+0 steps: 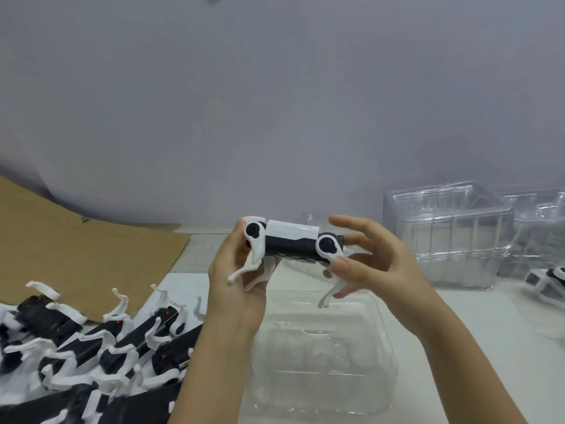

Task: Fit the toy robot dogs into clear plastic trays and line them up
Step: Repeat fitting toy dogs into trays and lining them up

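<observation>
A black and white toy robot dog (290, 241) is held upright in the air, legs hanging down, above a clear plastic tray (324, 356) that lies on the table in front of me. My left hand (238, 286) grips the dog's left end. My right hand (376, 261) pinches a white leg joint at the dog's right end, with the other fingers spread. A pile of several more robot dogs (91, 347) lies at the lower left, legs sticking up.
A stack of empty clear trays (449, 237) stands at the back right, with more clear trays (541, 231) beside it. Another robot dog (547, 280) shows partly at the right edge. A sheet of brown cardboard (76, 249) lies at the left. A plain wall rises behind the table.
</observation>
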### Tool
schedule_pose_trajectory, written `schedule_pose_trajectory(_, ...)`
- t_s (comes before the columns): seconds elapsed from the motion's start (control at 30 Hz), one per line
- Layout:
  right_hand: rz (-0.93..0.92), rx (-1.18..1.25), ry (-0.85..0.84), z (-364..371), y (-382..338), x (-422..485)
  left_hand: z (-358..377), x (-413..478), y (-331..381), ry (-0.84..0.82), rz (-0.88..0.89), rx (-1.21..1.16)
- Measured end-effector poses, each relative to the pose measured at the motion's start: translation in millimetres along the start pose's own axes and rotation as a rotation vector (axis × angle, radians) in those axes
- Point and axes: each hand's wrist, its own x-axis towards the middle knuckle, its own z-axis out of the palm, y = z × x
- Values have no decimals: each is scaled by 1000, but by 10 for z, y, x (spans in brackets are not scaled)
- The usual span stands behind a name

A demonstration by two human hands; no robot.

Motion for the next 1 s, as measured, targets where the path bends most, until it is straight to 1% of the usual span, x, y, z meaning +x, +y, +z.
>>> schedule_pose_trajectory(0.13, -136, -9, 221, 116, -59, 8, -20, -1, -32, -49, -117, 42)
schedule_pose_trajectory(0.27, -130, -71, 285, 123, -115, -22, -15, -13, -62, -50, -191, 87)
schedule_pose_trajectory(0.3, -110, -109, 266, 97, -124, -30, -18, -16, -63, -42, -190, 121)
schedule_pose_trajectory(0.4, -16, -322, 102, -31, -119, -78, -45, -41, -40, -3, -123, 255)
schedule_pose_trajectory(0.5, -11, -578, 56, -122, -56, -151, -102, -145, -33, -35, -29, 468)
schedule_pose_trajectory(0.6, -37, -632, -84, -140, 36, -226, -223, -220, -82, -50, 199, 763)
schedule_pose_trajectory(0.63, -59, -650, -106, -171, 75, -239, -285, -236, -82, -95, 276, 866)
schedule_pose_trajectory(0.67, -79, -674, -109, -216, 111, -245, -353, -256, -89, -173, 306, 982)
schedule_pose_trajectory(0.7, -92, -712, -114, -258, 143, -241, -426, -284, -109, -262, 282, 1098)
schedule_pose_trajectory(0.73, -91, -761, -133, -290, 168, -232, -501, -319, -148, -341, 217, 1194)
schedule_pose_trajectory(0.8, -77, -854, -205, -316, 223, -201, -608, -387, -241, -418, 54, 1346)
schedule_pose_trajectory(0.87, -72, -920, -270, -296, 261, -161, -621, -418, -315, -424, -9, 1429)
schedule_pose_trajectory(1.0, -61, -999, -384, -202, 253, -48, -589, -369, -332, -370, -36, 1389)
